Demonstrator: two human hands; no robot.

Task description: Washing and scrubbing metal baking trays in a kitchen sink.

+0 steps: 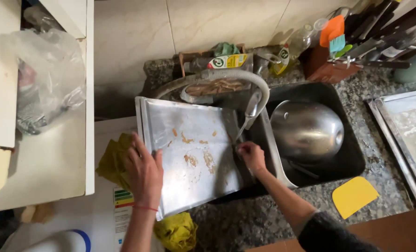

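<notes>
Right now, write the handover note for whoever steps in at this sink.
Left hand: flat on the near left edge of the baking tray, steadying it.
Right hand: on the tray's right side under the faucet hose, fingers curled; whether it holds anything is unclear.
Tray lies across the sink, over the left part.
Done: much of the tray looks bare metal.
Left: brown residue mid-tray; metal bowl upside down in the sink.

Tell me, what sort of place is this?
Most likely a home kitchen, at the sink: the left hand steadies a soiled baking tray under the tap, with a steel bowl and utensil holder nearby.
</notes>
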